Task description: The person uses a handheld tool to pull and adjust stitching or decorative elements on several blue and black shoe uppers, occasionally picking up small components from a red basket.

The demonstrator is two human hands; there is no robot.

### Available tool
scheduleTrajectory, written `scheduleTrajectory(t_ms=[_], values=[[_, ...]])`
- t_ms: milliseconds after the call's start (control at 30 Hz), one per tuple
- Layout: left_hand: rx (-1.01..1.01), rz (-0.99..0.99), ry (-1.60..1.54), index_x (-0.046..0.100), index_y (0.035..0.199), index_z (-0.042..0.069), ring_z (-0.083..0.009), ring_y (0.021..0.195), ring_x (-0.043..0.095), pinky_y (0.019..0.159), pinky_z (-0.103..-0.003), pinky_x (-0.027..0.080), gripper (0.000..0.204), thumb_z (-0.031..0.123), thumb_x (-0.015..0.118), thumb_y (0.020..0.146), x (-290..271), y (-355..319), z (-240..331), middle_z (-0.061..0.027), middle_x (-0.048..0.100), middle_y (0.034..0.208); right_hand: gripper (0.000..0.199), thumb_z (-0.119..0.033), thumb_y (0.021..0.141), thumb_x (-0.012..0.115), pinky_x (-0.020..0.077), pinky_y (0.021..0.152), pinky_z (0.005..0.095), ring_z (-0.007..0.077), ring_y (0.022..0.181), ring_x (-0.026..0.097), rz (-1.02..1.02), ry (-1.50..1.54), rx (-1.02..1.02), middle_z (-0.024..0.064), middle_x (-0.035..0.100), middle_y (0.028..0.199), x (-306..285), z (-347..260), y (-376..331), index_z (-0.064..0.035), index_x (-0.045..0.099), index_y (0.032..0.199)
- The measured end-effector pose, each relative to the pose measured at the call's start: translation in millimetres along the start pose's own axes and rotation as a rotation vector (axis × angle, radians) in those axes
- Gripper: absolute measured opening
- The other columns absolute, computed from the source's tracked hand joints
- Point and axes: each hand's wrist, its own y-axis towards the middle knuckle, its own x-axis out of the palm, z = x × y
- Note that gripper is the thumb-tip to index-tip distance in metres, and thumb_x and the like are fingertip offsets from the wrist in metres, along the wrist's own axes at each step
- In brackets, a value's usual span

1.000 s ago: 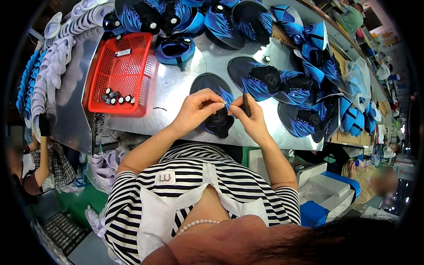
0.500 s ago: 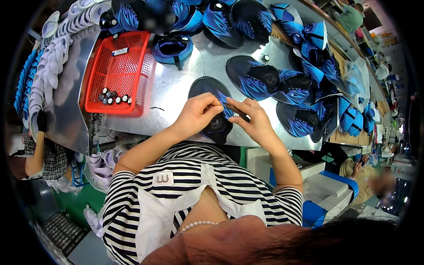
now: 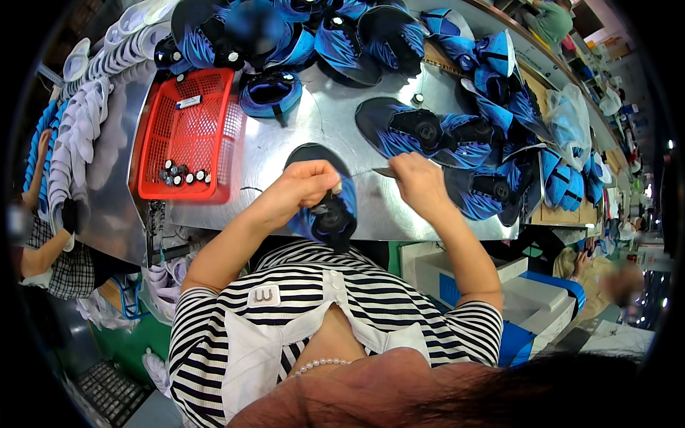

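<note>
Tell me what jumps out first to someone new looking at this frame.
The heap of blue and black shoe uppers spread over the far and right side of the metal table. Next, the red plastic basket at the left, holding small black round parts. At the near edge, the left hand pins one upper while the right hand draws a thin thread away from it.

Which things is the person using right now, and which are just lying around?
In use:
- left hand on the blue and black shoe upper
- right hand pulling a thin thread from it

Lying about:
- red basket with small black parts
- other blue uppers on the metal table
- white soles
</note>
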Motion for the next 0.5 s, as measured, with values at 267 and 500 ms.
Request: scheduleTrajectory(t_ms=[267, 500], values=[[0.127, 0.130, -0.287, 0.054, 0.105, 0.005, -0.0182, 0.085, 0.065, 0.074, -0.028, 0.053, 0.016, 0.020, 0.054, 0.098, -2, -12, -1, -0.0099, 0.065, 0.093, 0.016, -0.003, 0.081, 0.065, 0.0469, 0.064, 0.0314, 0.0234, 0.069, 0.059, 0.262, 0.692, 0.553, 0.0096, 0.060, 0.078, 11, -15, 9, -0.0015, 0.063, 0.097], [0.241, 0.187, -0.553, 0.054, 0.104, 0.007, -0.0212, 0.094, 0.063, 0.083, -0.034, 0.051, 0.017, 0.022, 0.054, 0.098, -4, 0, -23, -0.0132, 0.064, 0.105, 0.007, 0.000, 0.085, 0.064, 0.0417, 0.057, 0.0256, 0.0116, 0.062, 0.052, 0.201, 0.711, 0.065, 0.0043, 0.057, 0.076, 44, -86, 25, -0.0033, 0.059, 0.090]])
